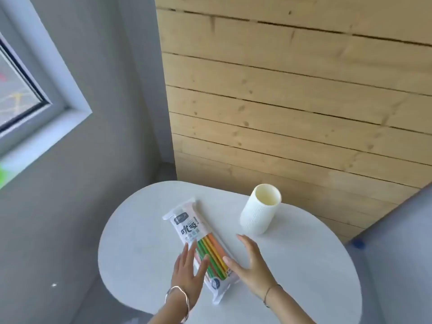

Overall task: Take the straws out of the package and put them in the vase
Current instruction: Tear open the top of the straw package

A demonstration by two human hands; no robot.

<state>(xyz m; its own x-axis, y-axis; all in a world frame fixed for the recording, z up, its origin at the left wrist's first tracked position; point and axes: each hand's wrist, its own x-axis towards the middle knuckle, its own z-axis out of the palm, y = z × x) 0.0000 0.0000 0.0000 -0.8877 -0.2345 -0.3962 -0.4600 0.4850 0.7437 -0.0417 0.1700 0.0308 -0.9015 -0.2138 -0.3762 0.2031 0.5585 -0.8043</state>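
Scene: we look down on a white rounded table [292, 265] in the lower half of the frame, with a plank wall [292, 90] behind it and a window [21, 90] at the upper left.
Straw package: the package of straws [201, 244] lies flat on the table, left of centre, running from upper left to lower right; its printed white end points to the upper left.
Straws: through the clear part we see the coloured straws [211, 256], green, yellow and orange, all inside the wrapper.
Vase: the white ribbed vase [259, 209] stands upright to the right of the package, apart from it, near the wall; as far as we can see into its mouth, it holds nothing.
Left hand: our left hand [189, 272], with a silver bangle [177, 295] at the wrist, has its fingers spread wide and lies over the lower left edge of the package; we cannot tell whether it presses on it or only hovers.
Right hand: our right hand [250, 260] is flat and open at the lower right edge of the package, its thumb close to the wrapper, holding nothing.
Progress: we judge the task barely begun; the package looks unopened and no straw is out.
Left to do: grasp and open the package, draw out the straws, and stand them in the vase.
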